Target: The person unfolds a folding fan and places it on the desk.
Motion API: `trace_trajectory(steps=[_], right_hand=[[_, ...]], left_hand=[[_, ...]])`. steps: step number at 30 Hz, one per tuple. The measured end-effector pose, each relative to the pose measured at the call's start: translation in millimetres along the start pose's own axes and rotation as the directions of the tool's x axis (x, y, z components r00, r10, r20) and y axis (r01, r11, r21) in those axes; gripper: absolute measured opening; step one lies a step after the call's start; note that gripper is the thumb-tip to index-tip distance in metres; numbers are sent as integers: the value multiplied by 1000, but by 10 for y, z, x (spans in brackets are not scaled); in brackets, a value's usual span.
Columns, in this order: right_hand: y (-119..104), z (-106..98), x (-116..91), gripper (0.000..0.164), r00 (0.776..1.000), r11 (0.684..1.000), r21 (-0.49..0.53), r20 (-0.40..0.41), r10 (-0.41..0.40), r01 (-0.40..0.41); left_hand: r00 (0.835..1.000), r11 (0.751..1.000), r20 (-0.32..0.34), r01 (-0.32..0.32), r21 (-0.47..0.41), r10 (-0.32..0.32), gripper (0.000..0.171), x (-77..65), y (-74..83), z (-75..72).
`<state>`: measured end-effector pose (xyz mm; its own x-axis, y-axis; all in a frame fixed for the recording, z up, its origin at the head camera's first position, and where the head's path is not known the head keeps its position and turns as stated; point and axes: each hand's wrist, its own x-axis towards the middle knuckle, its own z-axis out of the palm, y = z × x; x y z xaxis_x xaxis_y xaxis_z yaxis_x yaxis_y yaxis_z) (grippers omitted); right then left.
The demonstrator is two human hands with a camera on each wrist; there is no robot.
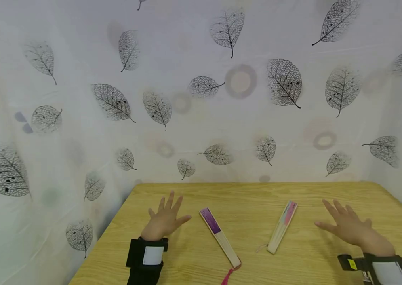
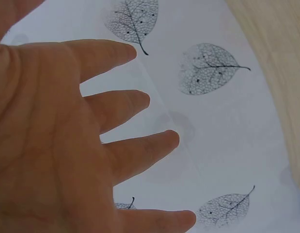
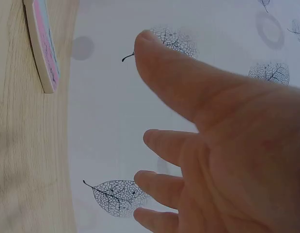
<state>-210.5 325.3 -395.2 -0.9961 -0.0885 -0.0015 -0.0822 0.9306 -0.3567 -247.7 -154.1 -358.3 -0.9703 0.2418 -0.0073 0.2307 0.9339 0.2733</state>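
Two folded hand fans lie apart on the wooden table. The purple fan [image 1: 220, 237] has pale ribs and a pink tassel [image 1: 227, 276] at its near end, and slants down to the right. The pink and blue fan [image 1: 282, 227] leans the other way, with a thin pale cord at its lower end; part of it also shows in the right wrist view [image 3: 44, 48]. Left of the purple fan is my left hand [image 1: 164, 220], fingers spread and holding nothing. My right hand [image 1: 352, 226], also spread and bare of any object, hovers right of the pink and blue fan.
The light wooden table [image 1: 250, 194] reaches back to a white curtain [image 1: 186, 47] printed with dark leaf skeletons and faint rings. That curtain also hangs along the left and right sides. Dark straps with white patches circle both wrists.
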Motion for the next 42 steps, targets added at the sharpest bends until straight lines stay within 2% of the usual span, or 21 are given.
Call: trace_trajectory(steps=[7, 10, 13, 15, 22, 27, 42], right_hand=[[-318, -4, 42, 86, 1000, 989, -144, -9, 26, -27], [-512, 18, 68, 75, 998, 992, -117, -41, 48, -52], [-709, 95, 108, 49, 992, 994, -60, -93, 81, -86], [-827, 169, 147, 42, 989, 993, -19, -99, 111, -113], [-1112, 401, 259, 48, 972, 972, 21, 34, 231, -232], [-1167, 561, 269, 50, 962, 967, 17, 104, 253, -256], [-1138, 744, 356, 34, 964, 967, 35, 90, 249, -253]], left_hand=[[997, 999, 64, -30, -20, 31, 67, -55, 87, -67], [993, 997, 94, -71, -31, 74, 64, -99, 145, -108], [987, 992, 99, -126, -31, 128, 63, -138, 199, -129], [983, 987, 96, -155, -30, 157, 63, -161, 234, -140], [974, 982, 122, -188, -19, 189, 63, -213, 329, -131], [971, 980, 138, -198, 2, 196, 62, -231, 374, -107], [967, 977, 156, -211, 42, 202, 61, -271, 461, -131]])
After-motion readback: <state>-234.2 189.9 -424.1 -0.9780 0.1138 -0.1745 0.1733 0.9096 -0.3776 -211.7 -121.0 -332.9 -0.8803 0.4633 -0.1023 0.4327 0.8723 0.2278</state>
